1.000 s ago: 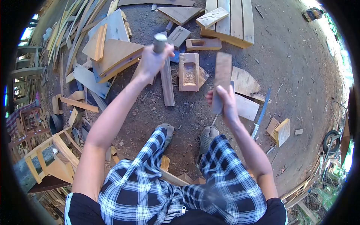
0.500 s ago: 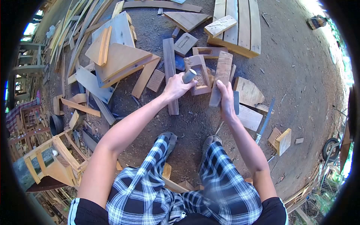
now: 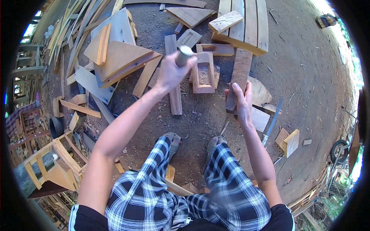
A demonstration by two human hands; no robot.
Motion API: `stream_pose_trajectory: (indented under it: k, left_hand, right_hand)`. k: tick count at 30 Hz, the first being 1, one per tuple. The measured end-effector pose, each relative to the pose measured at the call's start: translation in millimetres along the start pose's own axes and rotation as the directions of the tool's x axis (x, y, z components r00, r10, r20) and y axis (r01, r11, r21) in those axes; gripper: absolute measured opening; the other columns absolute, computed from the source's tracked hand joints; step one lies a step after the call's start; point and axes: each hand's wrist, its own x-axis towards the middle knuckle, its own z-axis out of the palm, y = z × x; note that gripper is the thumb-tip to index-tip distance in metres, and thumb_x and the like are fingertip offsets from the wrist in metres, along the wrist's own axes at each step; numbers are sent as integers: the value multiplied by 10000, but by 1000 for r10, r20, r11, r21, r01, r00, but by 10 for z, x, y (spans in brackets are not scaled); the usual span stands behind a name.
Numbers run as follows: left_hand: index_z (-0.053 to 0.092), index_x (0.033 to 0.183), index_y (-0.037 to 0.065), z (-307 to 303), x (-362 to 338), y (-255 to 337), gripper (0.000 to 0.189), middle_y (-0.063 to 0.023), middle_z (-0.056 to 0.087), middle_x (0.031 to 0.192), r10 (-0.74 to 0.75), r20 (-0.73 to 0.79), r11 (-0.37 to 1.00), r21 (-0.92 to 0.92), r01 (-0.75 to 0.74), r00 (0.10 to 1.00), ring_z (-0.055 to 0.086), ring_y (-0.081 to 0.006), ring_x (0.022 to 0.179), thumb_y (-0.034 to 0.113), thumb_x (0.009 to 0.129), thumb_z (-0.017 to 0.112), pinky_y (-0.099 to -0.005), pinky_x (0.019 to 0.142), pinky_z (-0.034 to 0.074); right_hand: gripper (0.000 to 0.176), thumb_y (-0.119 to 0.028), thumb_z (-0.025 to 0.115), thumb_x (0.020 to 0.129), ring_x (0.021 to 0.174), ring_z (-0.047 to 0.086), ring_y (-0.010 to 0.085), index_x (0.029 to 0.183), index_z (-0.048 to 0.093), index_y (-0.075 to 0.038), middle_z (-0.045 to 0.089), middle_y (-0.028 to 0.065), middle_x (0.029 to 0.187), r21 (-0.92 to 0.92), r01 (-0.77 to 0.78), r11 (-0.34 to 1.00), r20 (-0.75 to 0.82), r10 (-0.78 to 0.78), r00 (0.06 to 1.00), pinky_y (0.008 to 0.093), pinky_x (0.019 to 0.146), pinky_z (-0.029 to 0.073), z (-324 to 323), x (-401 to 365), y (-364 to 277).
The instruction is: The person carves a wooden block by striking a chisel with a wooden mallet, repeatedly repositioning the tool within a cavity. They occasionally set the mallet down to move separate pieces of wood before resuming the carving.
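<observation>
My left hand [image 3: 171,74], closed, grips a chisel [image 3: 184,57] by its thick grey round handle. The blade is hidden behind my fingers, and the handle is slightly blurred. Just right of this hand a hollowed wooden block [image 3: 204,89] lies on the ground, with wood chips inside its rectangular recess. In my right hand [image 3: 243,102] is a long wooden block [image 3: 242,65], held near its lower end with the thumb on top. A gap separates the two blocks.
A second recessed block [image 3: 225,50] lies behind the hollowed one. At the back right stands a slatted wooden piece [image 3: 250,25]. Stacked boards [image 3: 119,57] cover the left side. A handsaw [image 3: 273,119] lies to the right, near a small wooden piece [image 3: 292,144].
My left hand has lifted the chisel up and left, away from the hollowed block, which now sits straighter. The right hand has moved the long block to the right.
</observation>
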Motion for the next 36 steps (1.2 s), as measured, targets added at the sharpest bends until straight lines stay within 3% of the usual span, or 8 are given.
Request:
stream_pose_trajectory:
  k: [2,3,5,8,27,29,32,36]
  left_hand:
    - [638,868,53,-88,144,398,189,-8,596,652,-55,-31,978,-204,48,998,539,-66,512,232,916,672,-212,482,437]
    - [638,868,53,-96,207,535,189,-8,596,652,-54,-33,978,-203,47,998,539,-66,512,232,916,672,-212,482,437]
    - [551,745,83,-25,327,734,238,0,552,580,52,-158,850,-512,-127,986,444,-44,411,201,914,671,-194,388,331]
    - [497,703,107,157,436,854,286,7,529,547,94,-258,805,-548,-226,962,451,-50,409,185,913,674,-203,392,344]
    - [520,699,93,521,418,756,321,-2,541,548,132,-386,880,-379,-287,913,503,-53,460,260,913,692,-199,415,378]
    - [518,702,94,501,423,763,329,0,540,552,129,-373,888,-369,-275,919,510,-52,471,276,913,693,-199,421,383]
    - [511,690,99,479,395,768,349,7,538,556,99,-390,847,-450,-283,916,516,-52,480,295,918,688,-201,429,389]
    - [517,668,101,521,425,742,371,21,542,554,134,-423,877,-370,-306,896,528,-50,494,317,918,686,-198,439,397]
  right_hand:
    - [511,-371,605,924,861,652,176,1232,404,-16,584,116,1055,-15,26,1000,-5,-27,1000,319,751,542,-64,-26,-46]
    - [509,-364,623,916,849,649,169,1211,412,-8,582,122,1033,-3,31,1000,-18,-31,999,309,739,542,-69,-68,-127]
    - [543,-380,650,901,845,651,174,1199,409,5,576,129,1007,-26,69,997,-52,-71,996,306,740,550,-120,-70,-105]
    - [537,-361,637,909,863,654,173,1245,398,-17,598,133,1078,-57,98,994,-41,-100,994,318,755,549,-200,-59,-47]
    - [527,-381,641,904,857,668,170,1220,427,-18,609,124,1023,-173,101,980,-73,-115,991,314,726,563,-401,-290,-284]
    - [510,-367,640,906,853,671,173,1207,439,-8,615,122,995,-289,142,947,-10,-151,988,321,726,564,-392,-247,-408]
    - [551,-370,674,879,883,646,187,1204,461,21,620,144,1003,-284,255,924,15,-261,965,320,800,512,-267,-223,-744]
    - [524,-361,689,868,905,634,184,1176,484,10,621,140,997,-267,316,910,52,-314,948,334,817,505,-150,-174,-1040]
